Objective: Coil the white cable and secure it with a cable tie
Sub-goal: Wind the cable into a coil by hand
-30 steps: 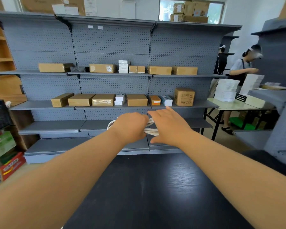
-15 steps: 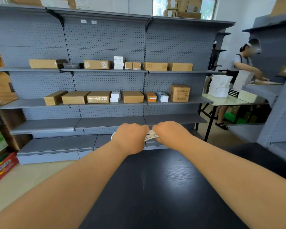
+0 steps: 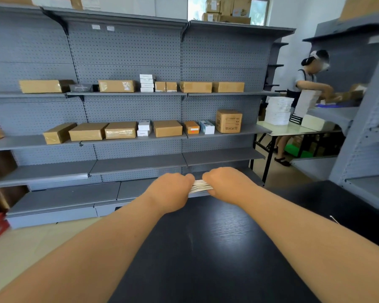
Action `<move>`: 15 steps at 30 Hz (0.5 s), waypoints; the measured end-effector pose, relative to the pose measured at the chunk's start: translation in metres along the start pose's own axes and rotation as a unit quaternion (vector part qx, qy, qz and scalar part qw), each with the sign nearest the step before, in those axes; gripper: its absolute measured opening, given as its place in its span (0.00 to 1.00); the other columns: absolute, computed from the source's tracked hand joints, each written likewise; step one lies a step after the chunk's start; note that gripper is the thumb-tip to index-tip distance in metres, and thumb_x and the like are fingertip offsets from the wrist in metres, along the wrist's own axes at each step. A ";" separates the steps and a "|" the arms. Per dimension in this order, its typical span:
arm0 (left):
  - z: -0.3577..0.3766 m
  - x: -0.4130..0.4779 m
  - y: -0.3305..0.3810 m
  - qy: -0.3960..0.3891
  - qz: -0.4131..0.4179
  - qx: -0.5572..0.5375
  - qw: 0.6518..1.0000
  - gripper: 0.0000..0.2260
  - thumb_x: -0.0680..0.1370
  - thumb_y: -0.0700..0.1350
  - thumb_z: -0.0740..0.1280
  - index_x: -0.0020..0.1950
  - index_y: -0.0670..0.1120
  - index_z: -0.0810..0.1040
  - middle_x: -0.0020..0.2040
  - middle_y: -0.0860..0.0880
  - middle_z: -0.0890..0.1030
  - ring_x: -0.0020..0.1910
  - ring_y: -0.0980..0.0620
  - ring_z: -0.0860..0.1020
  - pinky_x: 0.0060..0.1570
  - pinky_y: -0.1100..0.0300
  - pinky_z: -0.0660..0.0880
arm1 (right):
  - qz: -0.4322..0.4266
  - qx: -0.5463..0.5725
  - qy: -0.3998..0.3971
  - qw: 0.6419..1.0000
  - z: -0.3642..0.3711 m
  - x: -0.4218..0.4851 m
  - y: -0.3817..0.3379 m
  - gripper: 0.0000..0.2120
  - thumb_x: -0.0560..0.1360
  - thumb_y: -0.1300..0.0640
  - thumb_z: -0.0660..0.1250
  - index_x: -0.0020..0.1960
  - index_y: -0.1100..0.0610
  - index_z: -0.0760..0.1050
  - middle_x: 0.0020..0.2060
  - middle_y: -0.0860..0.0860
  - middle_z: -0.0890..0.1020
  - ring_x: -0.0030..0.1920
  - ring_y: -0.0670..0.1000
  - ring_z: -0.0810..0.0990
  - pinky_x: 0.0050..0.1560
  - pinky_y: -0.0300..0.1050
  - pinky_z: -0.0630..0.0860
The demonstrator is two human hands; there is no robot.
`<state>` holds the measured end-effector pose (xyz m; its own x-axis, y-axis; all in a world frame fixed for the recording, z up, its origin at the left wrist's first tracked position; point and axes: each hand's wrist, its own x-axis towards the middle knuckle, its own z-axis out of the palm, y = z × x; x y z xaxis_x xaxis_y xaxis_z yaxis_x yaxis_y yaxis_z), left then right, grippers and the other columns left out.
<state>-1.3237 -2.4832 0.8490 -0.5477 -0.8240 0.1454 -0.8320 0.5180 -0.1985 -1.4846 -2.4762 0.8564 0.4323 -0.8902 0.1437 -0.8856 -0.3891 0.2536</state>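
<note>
Over the far edge of the black, wood-grained table [image 3: 206, 248], the left hand [image 3: 170, 191] curls round one end of the white cable [image 3: 200, 186]. One bundle of several thin, smooth strands lies bunched flat between the two fists, over that same edge. The right hand [image 3: 227, 185] grips its other end.

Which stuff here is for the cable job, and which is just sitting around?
For the job: white cable, gripped as a bundle by the left hand and right hand, at the black table's far edge. No cable tie shows.

Just lying about: brown boxes on the grey shelves; white boxes stacked on the far table.
</note>
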 end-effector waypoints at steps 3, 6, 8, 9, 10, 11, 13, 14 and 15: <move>0.005 0.001 -0.003 -0.014 0.020 -0.016 1.000 0.06 0.78 0.39 0.57 0.55 0.42 0.65 0.37 0.46 0.71 0.36 0.44 0.70 0.33 0.53 0.64 | 0.006 0.010 0.003 1.000 0.003 -0.002 0.000 0.08 0.76 0.56 0.60 0.52 0.59 0.72 0.48 0.57 0.79 0.47 0.57 0.77 0.41 0.47 0.68; 0.006 0.001 -0.005 -0.016 0.032 -0.036 0.999 0.08 0.78 0.43 0.59 0.55 0.43 0.65 0.39 0.45 0.74 0.36 0.45 0.70 0.34 0.54 0.66 | 0.008 0.016 -0.004 1.000 0.004 -0.003 -0.001 0.09 0.76 0.55 0.61 0.53 0.59 0.72 0.48 0.57 0.78 0.48 0.57 0.77 0.43 0.48 0.70; 0.005 0.000 -0.008 -0.028 0.043 -0.046 0.998 0.11 0.78 0.48 0.62 0.55 0.45 0.65 0.44 0.46 0.76 0.38 0.46 0.71 0.35 0.55 0.67 | 0.012 0.024 -0.006 1.000 0.005 -0.004 -0.001 0.09 0.76 0.55 0.61 0.52 0.59 0.72 0.48 0.57 0.78 0.47 0.58 0.77 0.45 0.50 0.73; 0.005 0.000 -0.010 -0.029 0.047 -0.041 0.998 0.12 0.77 0.48 0.63 0.55 0.45 0.65 0.43 0.47 0.75 0.39 0.46 0.71 0.35 0.55 0.67 | 0.015 0.027 -0.009 0.999 0.005 -0.004 -0.001 0.08 0.76 0.55 0.61 0.51 0.59 0.71 0.47 0.57 0.79 0.47 0.57 0.77 0.46 0.51 0.74; 0.004 -0.001 -0.012 -0.023 0.049 -0.033 0.998 0.12 0.76 0.47 0.64 0.55 0.46 0.65 0.42 0.48 0.74 0.39 0.46 0.72 0.35 0.55 0.67 | 0.018 0.029 -0.010 0.999 0.005 -0.004 -0.001 0.08 0.76 0.55 0.60 0.51 0.59 0.71 0.47 0.56 0.78 0.47 0.57 0.77 0.46 0.51 0.74; 0.004 -0.002 -0.014 -0.013 0.048 -0.025 0.998 0.12 0.75 0.46 0.64 0.54 0.46 0.65 0.40 0.49 0.73 0.39 0.46 0.71 0.35 0.55 0.68 | 0.020 0.030 -0.011 0.999 0.005 -0.003 -0.001 0.07 0.76 0.55 0.60 0.51 0.59 0.71 0.47 0.56 0.78 0.46 0.57 0.76 0.46 0.51 0.74; 0.003 -0.001 -0.019 0.008 0.042 -0.020 0.999 0.11 0.73 0.44 0.63 0.54 0.47 0.66 0.40 0.49 0.74 0.37 0.47 0.71 0.34 0.55 0.69 | 0.027 0.033 -0.011 0.999 0.004 -0.002 0.000 0.07 0.77 0.55 0.60 0.50 0.58 0.71 0.46 0.56 0.78 0.45 0.56 0.76 0.44 0.50 0.73; 0.003 0.000 -0.021 0.011 0.038 -0.020 0.999 0.11 0.73 0.43 0.63 0.54 0.48 0.67 0.41 0.49 0.76 0.37 0.47 0.71 0.35 0.54 0.70 | 0.030 0.035 -0.011 0.999 0.004 -0.001 0.001 0.06 0.77 0.55 0.60 0.50 0.58 0.71 0.46 0.56 0.78 0.43 0.55 0.75 0.43 0.50 0.72; 0.002 0.001 -0.022 0.009 0.036 -0.020 0.999 0.11 0.73 0.43 0.63 0.53 0.48 0.67 0.43 0.49 0.77 0.37 0.47 0.71 0.36 0.54 0.71 | 0.032 0.037 -0.012 0.999 0.003 0.001 0.002 0.06 0.77 0.55 0.60 0.50 0.58 0.71 0.46 0.55 0.78 0.42 0.55 0.73 0.42 0.49 0.71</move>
<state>-1.3056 -2.4956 0.8520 -0.6078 -0.7799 0.1499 -0.7928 0.5851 -0.1705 -1.4866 -2.4783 0.8542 0.3704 -0.9191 0.1348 -0.9220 -0.3460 0.1739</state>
